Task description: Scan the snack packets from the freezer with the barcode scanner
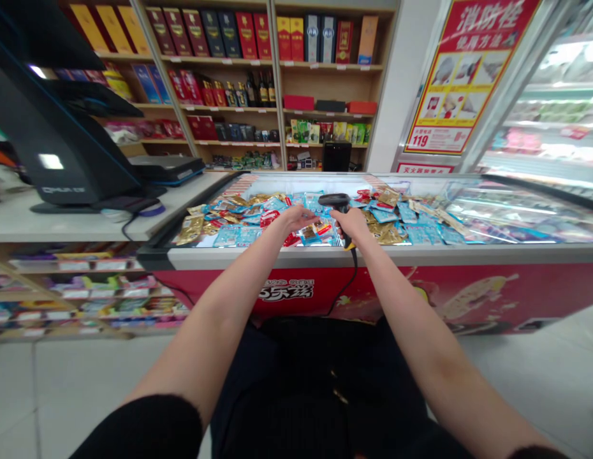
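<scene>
My right hand [351, 223] is wrapped round the handle of a black and yellow barcode scanner [335, 201], whose head points left. A cable [354, 274] hangs from the handle over the freezer's front. To the left of the scanner, my left hand [299, 218] reaches over the packets with its fingers stretched out, and I see nothing gripped in it. Just under its fingertips lies a blue and brown ice cream packet [310, 234]. Gold, blue and red ice cream packets [382, 213] fill the chest freezer [258, 256] around both hands.
A sliding glass lid [516, 210] covers the freezer's right part. On the left stands a counter [86, 224] with a black checkout terminal [81, 146]. Shelves of boxes and bottles [220, 57] line the back. A glass-doored fridge [549, 115] is at the right.
</scene>
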The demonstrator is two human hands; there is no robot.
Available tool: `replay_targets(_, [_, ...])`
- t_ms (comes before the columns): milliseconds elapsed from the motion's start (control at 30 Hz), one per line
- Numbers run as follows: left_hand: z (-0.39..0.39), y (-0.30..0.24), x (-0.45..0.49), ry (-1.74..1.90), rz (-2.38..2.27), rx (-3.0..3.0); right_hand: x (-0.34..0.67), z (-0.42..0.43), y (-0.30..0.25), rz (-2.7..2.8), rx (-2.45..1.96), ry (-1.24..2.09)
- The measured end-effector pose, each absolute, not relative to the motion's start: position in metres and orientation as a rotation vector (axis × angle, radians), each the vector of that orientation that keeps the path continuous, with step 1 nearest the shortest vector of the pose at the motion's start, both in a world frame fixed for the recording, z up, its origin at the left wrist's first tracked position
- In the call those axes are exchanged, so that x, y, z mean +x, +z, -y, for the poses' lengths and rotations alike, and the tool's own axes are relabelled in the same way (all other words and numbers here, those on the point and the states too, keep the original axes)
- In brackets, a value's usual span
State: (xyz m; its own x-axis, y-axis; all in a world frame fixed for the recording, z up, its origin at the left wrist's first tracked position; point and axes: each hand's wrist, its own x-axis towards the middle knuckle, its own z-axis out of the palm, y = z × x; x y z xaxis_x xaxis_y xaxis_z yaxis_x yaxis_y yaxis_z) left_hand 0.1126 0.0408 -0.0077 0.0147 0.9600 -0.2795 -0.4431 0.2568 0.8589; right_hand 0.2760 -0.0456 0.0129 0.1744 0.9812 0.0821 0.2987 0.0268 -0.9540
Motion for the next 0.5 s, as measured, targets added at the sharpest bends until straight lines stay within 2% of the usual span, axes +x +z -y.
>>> replay_targets(233, [-0.040,-0.013,0.109,1.161,-1.015,0.706,0.276,0.042,0.012,1.332,-1.480,0.847])
replay_targets(500, [-0.050,-0.025,0.110,1.272,-1.248,1.026,0.272,0.045,0.019,1.356,-1.491,0.827])
